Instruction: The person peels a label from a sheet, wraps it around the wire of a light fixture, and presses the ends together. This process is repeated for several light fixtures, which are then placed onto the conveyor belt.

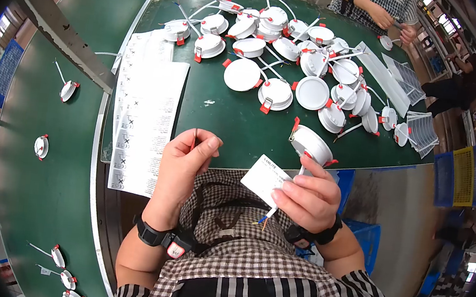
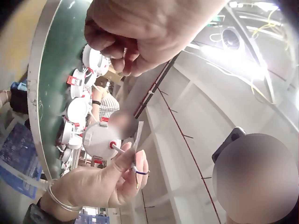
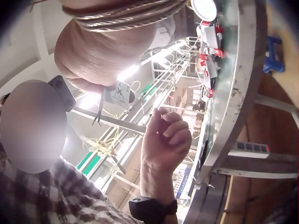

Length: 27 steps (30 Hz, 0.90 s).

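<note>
My right hand (image 1: 311, 199) pinches a white printed label (image 1: 263, 180) and the white cable of a round downlight (image 1: 311, 144). The downlight, with red-tipped spring clips, hangs tilted above the fingers. Below the label, the cable's bare coloured wire ends (image 1: 263, 221) stick out. In the left wrist view the downlight's back (image 2: 96, 142) shows the cable coming out of its middle. My left hand (image 1: 189, 158), raised to the left of the label, pinches a small thin dark and red piece (image 1: 194, 139) between thumb and forefinger; its kind is hard to tell.
Many white downlights (image 1: 313, 92) lie heaped on the green table (image 1: 206, 122). Printed label sheets (image 1: 145, 115) lie along its left side, clear plastic sheets (image 1: 387, 80) at the right. Further downlights (image 1: 69, 91) sit on the green belt. Another person's hands (image 1: 382, 18) work opposite.
</note>
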Each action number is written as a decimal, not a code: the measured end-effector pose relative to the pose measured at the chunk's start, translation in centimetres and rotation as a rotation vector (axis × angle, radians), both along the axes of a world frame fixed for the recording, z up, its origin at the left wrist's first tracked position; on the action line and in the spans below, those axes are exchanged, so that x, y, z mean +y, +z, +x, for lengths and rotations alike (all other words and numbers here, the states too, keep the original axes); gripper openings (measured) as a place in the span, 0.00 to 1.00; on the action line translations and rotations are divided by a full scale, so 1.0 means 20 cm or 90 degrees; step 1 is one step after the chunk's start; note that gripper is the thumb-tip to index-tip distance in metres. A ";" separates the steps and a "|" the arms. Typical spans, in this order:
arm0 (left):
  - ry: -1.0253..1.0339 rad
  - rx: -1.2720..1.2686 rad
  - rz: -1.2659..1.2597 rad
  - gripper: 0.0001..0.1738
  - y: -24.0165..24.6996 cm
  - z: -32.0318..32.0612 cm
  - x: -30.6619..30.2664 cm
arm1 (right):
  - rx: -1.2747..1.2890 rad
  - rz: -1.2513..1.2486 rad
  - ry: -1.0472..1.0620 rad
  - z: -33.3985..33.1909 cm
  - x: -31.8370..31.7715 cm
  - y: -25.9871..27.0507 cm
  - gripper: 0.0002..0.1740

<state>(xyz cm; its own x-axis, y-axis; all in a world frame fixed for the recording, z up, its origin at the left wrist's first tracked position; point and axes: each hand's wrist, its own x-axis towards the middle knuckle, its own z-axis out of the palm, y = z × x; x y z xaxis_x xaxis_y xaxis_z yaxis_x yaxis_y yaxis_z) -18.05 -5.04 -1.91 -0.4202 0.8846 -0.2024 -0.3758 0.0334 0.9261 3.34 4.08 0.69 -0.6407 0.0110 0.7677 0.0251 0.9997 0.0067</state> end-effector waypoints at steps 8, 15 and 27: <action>-0.085 0.006 0.020 0.11 0.04 0.05 -0.06 | -0.006 0.005 -0.010 0.02 -0.03 -0.03 0.15; -0.267 0.029 -0.019 0.07 0.07 0.09 -0.11 | -0.032 0.017 -0.005 0.04 -0.07 -0.06 0.15; -0.204 -0.017 -0.003 0.04 0.08 0.07 -0.11 | -0.006 0.009 -0.005 0.03 -0.03 -0.09 0.14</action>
<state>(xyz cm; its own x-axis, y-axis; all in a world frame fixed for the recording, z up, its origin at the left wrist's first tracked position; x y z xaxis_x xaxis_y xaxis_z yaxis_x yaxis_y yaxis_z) -16.58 -7.29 -0.29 -0.1153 0.9699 -0.2146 -0.3704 0.1585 0.9153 3.99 3.43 -1.19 -0.6476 0.0061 0.7620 0.0335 0.9992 0.0205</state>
